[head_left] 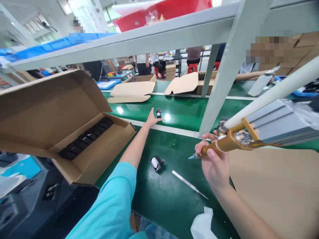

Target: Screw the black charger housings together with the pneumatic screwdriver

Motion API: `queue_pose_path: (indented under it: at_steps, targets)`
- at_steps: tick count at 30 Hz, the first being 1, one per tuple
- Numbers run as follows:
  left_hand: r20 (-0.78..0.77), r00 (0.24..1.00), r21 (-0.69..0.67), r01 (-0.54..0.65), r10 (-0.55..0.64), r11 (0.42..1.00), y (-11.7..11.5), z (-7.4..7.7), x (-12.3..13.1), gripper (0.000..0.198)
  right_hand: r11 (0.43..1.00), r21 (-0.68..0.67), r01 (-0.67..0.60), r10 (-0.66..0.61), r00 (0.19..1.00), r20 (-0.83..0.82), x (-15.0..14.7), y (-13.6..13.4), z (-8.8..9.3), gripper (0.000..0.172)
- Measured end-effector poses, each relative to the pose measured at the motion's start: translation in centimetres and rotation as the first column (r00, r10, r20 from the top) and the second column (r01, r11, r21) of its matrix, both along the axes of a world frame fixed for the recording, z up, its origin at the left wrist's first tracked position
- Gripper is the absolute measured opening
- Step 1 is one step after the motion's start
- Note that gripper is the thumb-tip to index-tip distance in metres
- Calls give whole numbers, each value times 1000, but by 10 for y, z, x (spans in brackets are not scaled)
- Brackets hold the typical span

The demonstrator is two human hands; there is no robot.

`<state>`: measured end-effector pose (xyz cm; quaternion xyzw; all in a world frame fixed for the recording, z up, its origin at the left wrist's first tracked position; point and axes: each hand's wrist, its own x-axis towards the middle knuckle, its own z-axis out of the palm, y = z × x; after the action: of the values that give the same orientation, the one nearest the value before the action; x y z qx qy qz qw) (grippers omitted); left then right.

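Box (pixel 99 159) of black parts (pixel 87 137) stands open at left; the left hand (pixel 151 119), fingers spread, reaches over the green surface (pixel 171 202) to a small black part (pixel 159 113), seemingly a pick-up that calls for closing on it, while the right hand (pixel 216 167) grips a gold tool (pixel 230 142).

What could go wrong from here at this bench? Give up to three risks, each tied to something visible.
1. The gold tool in the right hand aims its pointed tip toward the outstretched left forearm; it might jab it.
2. The left hand reaches far for the small black part on the belt, so the grasp may fumble.
3. The thin metal strip lies loose near the right wrist and could nick it.
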<state>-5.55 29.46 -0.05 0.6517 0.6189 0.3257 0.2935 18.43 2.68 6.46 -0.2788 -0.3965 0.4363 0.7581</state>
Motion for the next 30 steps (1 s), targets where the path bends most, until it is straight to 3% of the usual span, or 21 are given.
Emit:
queue_pose_path:
  at_steps: [3, 6, 10, 15, 21, 24, 28, 30]
  targets:
    - [9, 999, -16, 31, -31, 999, 28, 3, -1, 107, 1000, 14, 4, -4, 1000, 26, 4, 4, -3, 24]
    - [12, 995, -34, 101, -100, 994, 30, 4, -4, 92, 1000, 27, -3, 2, 998, 63, 10, 7, -6, 23]
    - [35, 961, -60, 276, -274, 959, -4, -2, 12, 88, 999, 26, 26, -29, 996, 85, 19, 13, -8, 16]
    - [-120, 795, -86, 588, -594, 804, -57, 2, 63, 105, 995, -14, 98, -97, 994, 42, 32, 22, -8, 24]
    - [-317, 626, -48, 740, -713, 671, -85, 19, 100, 99, 991, -38, 131, -129, 991, 42, 55, 34, -6, 36]
    - [-367, 622, -66, 724, -691, 687, -93, 28, 108, 99, 992, -47, 118, -115, 991, 69, 66, 39, -7, 38]
    - [-456, 695, -56, 601, -556, 798, -103, 37, 131, 93, 989, -63, 133, -130, 990, 45, 73, 42, -7, 39]
    - [-492, 700, -69, 562, -518, 825, -109, 36, 147, 93, 987, -71, 143, -141, 990, 32, 74, 42, -6, 39]
